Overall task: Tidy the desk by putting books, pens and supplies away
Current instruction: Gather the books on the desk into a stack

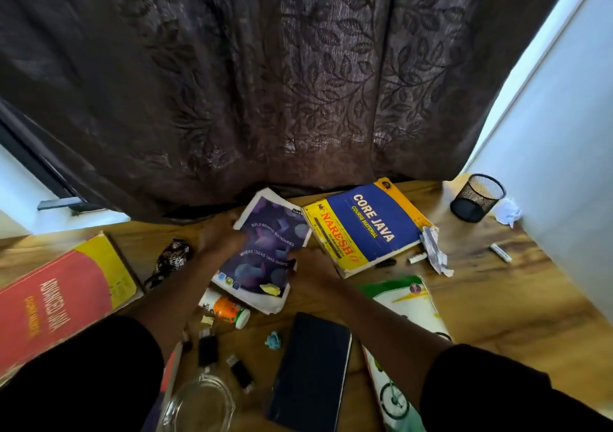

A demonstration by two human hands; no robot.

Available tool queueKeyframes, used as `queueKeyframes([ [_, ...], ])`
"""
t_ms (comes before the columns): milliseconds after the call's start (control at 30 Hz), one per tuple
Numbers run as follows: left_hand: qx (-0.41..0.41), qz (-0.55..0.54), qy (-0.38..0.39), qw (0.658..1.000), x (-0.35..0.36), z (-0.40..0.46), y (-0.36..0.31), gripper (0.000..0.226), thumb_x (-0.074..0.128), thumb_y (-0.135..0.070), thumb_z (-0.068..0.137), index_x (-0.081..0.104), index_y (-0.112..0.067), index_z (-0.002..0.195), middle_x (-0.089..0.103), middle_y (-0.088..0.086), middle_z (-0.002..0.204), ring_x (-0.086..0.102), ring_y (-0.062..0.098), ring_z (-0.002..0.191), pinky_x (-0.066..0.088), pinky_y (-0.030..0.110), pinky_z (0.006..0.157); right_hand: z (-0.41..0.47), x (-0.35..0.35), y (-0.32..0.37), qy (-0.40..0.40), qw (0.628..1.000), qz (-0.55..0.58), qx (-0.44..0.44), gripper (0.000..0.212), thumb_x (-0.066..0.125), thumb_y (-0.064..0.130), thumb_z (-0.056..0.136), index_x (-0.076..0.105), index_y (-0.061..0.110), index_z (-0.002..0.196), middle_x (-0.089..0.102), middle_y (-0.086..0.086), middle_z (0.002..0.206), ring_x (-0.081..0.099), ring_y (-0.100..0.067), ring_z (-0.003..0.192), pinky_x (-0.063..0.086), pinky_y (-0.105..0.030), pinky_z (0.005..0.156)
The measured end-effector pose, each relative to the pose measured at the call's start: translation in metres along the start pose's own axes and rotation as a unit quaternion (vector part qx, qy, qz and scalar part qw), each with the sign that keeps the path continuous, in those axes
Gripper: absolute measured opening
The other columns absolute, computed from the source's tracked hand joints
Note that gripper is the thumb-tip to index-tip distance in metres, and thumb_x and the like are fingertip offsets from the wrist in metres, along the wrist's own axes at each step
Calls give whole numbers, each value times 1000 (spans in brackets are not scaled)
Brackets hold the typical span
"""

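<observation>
Fingers of right hand curled on right edge of purple notebook; left hand gripping its left edge, blurred. Notebook tilted at table centre, lower end over orange-labelled bottle, upper corner beside blue Core Java book. Farther out: red book at left, dark phone and green-white book near, mesh pen cup far right beside crumpled paper.

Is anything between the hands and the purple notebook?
Nothing visible: the left hand grips the purple notebook at its left edge, and the right hand holds its right edge. One end rests on the orange-labelled bottle.
</observation>
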State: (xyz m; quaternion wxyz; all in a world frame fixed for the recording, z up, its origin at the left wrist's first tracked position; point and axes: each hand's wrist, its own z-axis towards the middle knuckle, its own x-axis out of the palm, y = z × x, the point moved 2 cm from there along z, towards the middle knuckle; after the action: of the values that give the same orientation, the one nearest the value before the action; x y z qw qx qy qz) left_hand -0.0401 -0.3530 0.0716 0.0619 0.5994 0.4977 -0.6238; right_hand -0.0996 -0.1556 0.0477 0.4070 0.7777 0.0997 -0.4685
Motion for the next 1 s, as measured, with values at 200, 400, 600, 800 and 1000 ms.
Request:
queueKeyframes([
  [200,35,-19,-42,998,-16,-22,-26,31,72,-30,87,69,-24,117,73,7,118,66,34,110,47,35,86,-2,-7,3,-25,996,71,40,25,64,16,91,69,11,115,71,-13,117,65,-32,111,54,-35,92],
  [400,12,-62,-70,996,-30,-44,-53,18,72,-15,82,72,-26,96,72,2,101,65,27,95,42,28,79,-6,-11,-2,-55,988,126,67,35,66,35,93,67,16,122,68,-7,128,63,-27,118,42,-27,89],
  [600,-63,-222,-45,972,-50,-37,-69,15,84,-10,77,71,-17,76,75,14,95,71,33,92,60,45,91,-8,-19,-9,-36,953,276,116,26,69,28,89,68,24,115,70,-8,117,68,-29,106,58,-42,92],
  [800,-120,-370,69,919,-54,-71,-84,17,63,5,93,67,4,109,71,20,84,71,23,56,58,30,47,-17,-45,-25,19,826,534,180,51,79,27,75,64,-1,116,68,-25,119,66,-37,98,56,-52,89],
  [1000,-165,-456,136,864,-14,-140,-95,17,60,-3,92,69,-7,106,73,15,91,68,27,79,59,39,76,-62,-96,-77,22,788,585,191,50,81,20,73,68,2,119,73,-23,112,71,-43,101,60,-56,85],
])
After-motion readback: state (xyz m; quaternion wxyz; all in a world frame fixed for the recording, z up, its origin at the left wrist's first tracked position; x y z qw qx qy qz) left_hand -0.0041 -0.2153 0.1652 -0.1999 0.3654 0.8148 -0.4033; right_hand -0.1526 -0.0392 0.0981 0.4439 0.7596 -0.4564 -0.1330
